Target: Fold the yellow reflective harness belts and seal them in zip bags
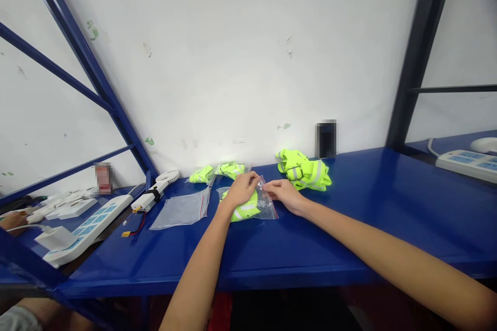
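Observation:
A clear zip bag with a red seal line lies on the blue table, a folded neon-yellow reflective strap or vest inside it. My left hand rests over the bag, its fingers curled at the far end of the seal edge. From the right, my right hand pinches the same edge near the red line, thumb and fingertips together. Behind my left hand sit two more bagged neon-yellow bundles, one bundle to the left and another bundle beside it. A loose neon-yellow reflective heap lies beyond my right hand.
Left of my hands lies a stack of flat clear bags. Beside it are a white handheld fan and a wire with a yellow connector. A dark upright object leans on the wall. Power strips lie beyond the frame posts.

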`<state>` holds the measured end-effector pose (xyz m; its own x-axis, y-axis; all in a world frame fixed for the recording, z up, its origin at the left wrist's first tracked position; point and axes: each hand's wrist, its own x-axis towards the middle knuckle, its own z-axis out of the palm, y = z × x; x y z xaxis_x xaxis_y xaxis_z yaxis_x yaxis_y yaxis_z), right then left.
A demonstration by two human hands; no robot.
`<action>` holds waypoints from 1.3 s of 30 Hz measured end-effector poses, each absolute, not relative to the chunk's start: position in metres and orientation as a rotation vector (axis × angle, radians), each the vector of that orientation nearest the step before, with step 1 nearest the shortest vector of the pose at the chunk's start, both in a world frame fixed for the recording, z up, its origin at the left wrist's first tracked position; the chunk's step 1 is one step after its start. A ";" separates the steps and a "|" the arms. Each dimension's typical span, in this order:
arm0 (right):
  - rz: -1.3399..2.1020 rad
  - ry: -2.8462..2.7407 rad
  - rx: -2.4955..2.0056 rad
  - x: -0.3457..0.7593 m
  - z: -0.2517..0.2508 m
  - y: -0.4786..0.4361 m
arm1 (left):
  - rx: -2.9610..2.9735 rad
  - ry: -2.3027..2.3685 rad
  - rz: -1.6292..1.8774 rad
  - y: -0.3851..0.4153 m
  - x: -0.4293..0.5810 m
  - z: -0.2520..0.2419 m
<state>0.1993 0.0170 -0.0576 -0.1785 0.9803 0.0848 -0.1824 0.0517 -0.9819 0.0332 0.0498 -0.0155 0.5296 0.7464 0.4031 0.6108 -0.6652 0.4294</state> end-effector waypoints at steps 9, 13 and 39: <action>1.064 -1.524 -0.957 0.200 -0.061 0.021 | 2.632 1.194 0.814 0.046 0.034 -0.019; 1.066 -1.534 -0.953 0.202 -0.061 0.020 | 2.599 1.190 0.785 0.047 0.033 -0.021; 0.866 -1.735 -1.053 0.199 -0.058 0.014 | 2.506 1.218 0.943 0.043 0.030 -0.017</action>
<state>0.1995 0.0141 -0.0581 -0.2313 0.9138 0.3340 0.2824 0.3915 -0.8758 0.0301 0.0432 -0.0168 0.4571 0.7622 0.4583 0.6346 -0.6406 0.4324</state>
